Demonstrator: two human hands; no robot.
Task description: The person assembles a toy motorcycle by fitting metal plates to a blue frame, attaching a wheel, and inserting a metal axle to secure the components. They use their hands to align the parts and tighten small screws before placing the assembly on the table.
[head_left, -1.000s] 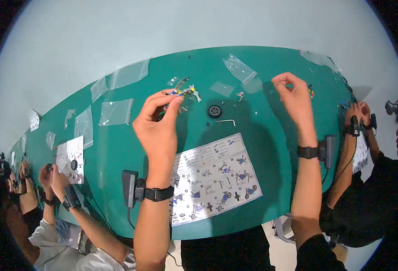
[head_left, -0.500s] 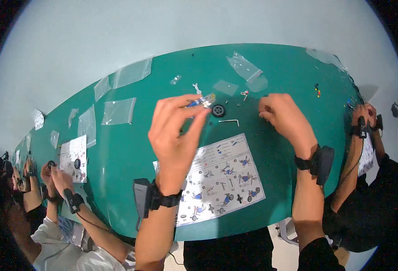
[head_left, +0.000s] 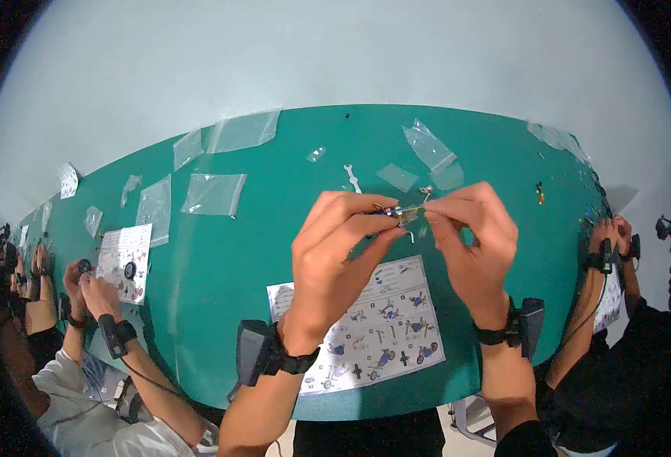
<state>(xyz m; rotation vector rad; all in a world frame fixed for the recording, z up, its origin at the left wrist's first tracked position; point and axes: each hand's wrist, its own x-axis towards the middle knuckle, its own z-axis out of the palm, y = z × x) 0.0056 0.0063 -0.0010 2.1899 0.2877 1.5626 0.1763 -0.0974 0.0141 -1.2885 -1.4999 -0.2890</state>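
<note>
My left hand [head_left: 335, 255] pinches a small blue and silver model assembly [head_left: 402, 212] between thumb and fingers, above the green table. My right hand [head_left: 476, 247] meets it from the other side, its thumb and forefinger closed at the assembly's right end. Whatever sits between those right fingertips is too small to make out. Just under the hands, one end of an L-shaped hex key [head_left: 411, 238] shows. A small open-ended wrench [head_left: 352, 178] lies beyond my left fingers. Below both hands is a printed instruction sheet [head_left: 381, 335], partly covered by my left hand and wrist.
Clear plastic bags [head_left: 430, 146] lie at the back, and others [head_left: 214, 195] are on the left. Small coloured pieces [head_left: 540, 193] lie to the right. Co-workers' hands [head_left: 92, 289] are at the left, with another person's hands [head_left: 611, 232] at the right.
My right hand has moved left to meet the assembly, which my left hand has carried right and slightly nearer. The view has shifted a little. The black wheel is now hidden behind my hands.
</note>
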